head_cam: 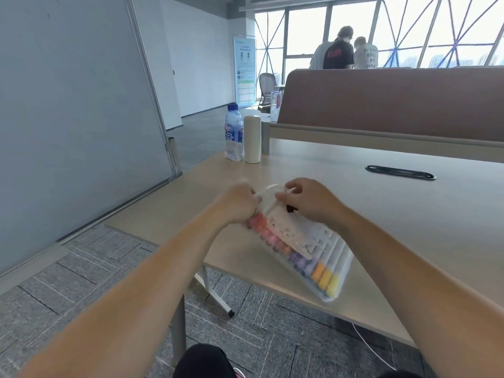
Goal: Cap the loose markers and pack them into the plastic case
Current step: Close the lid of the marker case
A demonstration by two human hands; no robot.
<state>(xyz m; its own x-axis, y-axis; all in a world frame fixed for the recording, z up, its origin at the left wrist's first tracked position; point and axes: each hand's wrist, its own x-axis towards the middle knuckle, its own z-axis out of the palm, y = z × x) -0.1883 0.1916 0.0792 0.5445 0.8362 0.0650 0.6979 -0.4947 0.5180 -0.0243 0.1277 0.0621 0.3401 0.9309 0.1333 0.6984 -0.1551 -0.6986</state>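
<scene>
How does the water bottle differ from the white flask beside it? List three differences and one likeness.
The water bottle is see-through with a blue cap and label; the white flask is opaque and plain. The bottle narrows to its cap; the flask is straight-sided. The bottle stands slightly taller than the flask. Both stand upright, side by side, on the table.

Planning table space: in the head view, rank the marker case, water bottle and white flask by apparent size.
1. marker case, largest, though nearest the camera.
2. water bottle.
3. white flask, beside it and only slightly shorter; nearly alike.
</scene>
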